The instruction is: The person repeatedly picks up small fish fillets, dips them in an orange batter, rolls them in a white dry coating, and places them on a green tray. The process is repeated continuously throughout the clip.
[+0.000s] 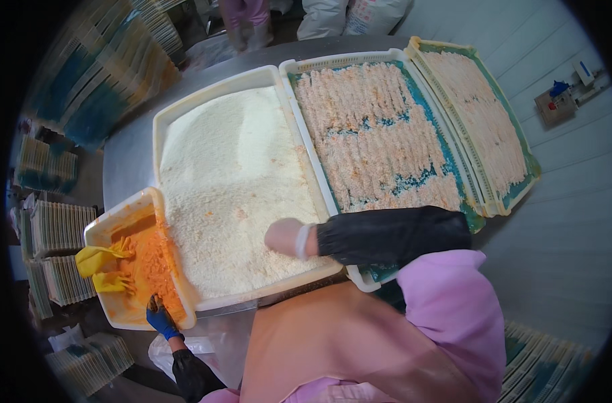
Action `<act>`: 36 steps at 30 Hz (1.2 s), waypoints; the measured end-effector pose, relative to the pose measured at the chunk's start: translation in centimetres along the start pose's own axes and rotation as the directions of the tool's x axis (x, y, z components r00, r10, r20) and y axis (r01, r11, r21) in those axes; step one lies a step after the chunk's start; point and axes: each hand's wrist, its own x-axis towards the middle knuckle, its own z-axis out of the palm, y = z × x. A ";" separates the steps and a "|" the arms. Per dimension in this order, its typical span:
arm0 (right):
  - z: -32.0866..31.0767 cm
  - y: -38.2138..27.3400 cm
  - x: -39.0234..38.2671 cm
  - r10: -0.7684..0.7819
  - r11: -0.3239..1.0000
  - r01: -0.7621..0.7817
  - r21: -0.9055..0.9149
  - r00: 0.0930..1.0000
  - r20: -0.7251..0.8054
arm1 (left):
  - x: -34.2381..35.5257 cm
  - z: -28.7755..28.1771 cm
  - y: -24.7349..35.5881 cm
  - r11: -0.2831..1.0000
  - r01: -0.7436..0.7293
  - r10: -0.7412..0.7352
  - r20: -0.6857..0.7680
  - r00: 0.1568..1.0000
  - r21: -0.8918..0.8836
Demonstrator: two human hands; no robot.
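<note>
My left hand, in a blue glove, reaches over the near rim of a white bin holding orange, wet, lumpy batter. Its fingers are bent together at the batter; what they hold is too small to name. My right hand, in a pale glove, is over the near right part of a large white tray of pale crumbs. Motion smears its fingers, so I cannot tell whether it is open or closed. Two yellow gloves lie across the bin's left side; whether anyone wears them does not show.
Right of the crumbs, a white tray holds rows of crumb-coated strips on a blue-green liner. A second tray of strips stands further right, by a white wall. Stacked trays line the left; white sacks and a person's legs are beyond.
</note>
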 end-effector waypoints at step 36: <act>-18.1 34.9 -1.1 0.793 0.425 -0.832 0.357 0.152 -0.590 | -1.0 0.0 1.9 0.984 0.115 -0.107 -0.064 0.992 0.139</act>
